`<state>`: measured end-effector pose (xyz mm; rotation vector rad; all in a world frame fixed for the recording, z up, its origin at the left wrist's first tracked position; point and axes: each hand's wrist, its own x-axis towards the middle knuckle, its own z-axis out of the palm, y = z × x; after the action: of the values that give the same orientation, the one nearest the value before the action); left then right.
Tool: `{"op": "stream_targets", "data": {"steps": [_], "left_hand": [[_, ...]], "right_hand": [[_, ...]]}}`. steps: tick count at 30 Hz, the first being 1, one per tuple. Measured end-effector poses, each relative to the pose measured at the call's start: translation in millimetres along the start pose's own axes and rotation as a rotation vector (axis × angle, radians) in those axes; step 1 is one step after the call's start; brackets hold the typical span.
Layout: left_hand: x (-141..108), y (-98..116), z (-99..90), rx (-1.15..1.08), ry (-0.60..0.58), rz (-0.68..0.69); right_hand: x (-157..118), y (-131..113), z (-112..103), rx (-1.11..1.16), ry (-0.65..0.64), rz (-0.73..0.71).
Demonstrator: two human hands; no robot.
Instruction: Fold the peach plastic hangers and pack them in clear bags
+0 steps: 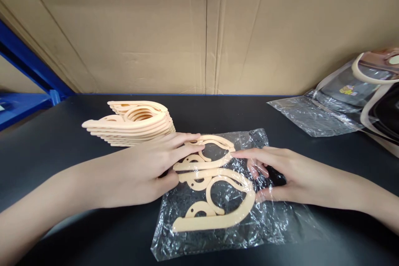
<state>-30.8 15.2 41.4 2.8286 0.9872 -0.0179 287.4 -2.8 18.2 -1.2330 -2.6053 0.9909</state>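
A clear plastic bag (268, 224) lies flat on the black table, with two folded cream plastic hangers in it, one nearer (215, 221) and one farther (205, 165). My left hand (152, 166) rests on the bag's left side, fingers apart, its fingertips on the farther hanger and its thumb by the left end of the nearer one. From the right, my right hand (280, 174) touches the bag with its fingers spread. Its index fingertip is at the farther hanger's right end, its thumb beside the nearer hanger. Neither hand grips anything.
A stack of several folded cream hangers (131, 124) stands behind my left hand. At the right back are bagged items (352, 87) with pale handles. Cardboard (140, 29) rises behind the black table (237, 112); a blue metal frame (28, 58) is at the left.
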Motion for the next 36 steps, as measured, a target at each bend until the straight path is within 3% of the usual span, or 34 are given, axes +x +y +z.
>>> {"op": "stream_targets", "data": {"steps": [14, 26, 32, 36], "left_hand": [[1.6, 1.0, -1.3, -0.01, -0.058, -0.033], [1.4, 3.0, -2.1, 0.043, -0.049, -0.028], [-1.6, 3.2, -5.4, 0.066, 0.04, 0.02], [-6.2, 1.9, -21.8, 0.027, 0.205, 0.068]], "right_hand": [[6.6, -3.2, 8.6, -0.166, 0.096, -0.127], [5.8, -2.8, 16.8, -0.272, 0.187, -0.152], [1.2, -1.0, 9.2, -0.267, 0.201, -0.159], [-1.0, 4.2, 1.0, -0.318, 0.277, -0.159]]}}
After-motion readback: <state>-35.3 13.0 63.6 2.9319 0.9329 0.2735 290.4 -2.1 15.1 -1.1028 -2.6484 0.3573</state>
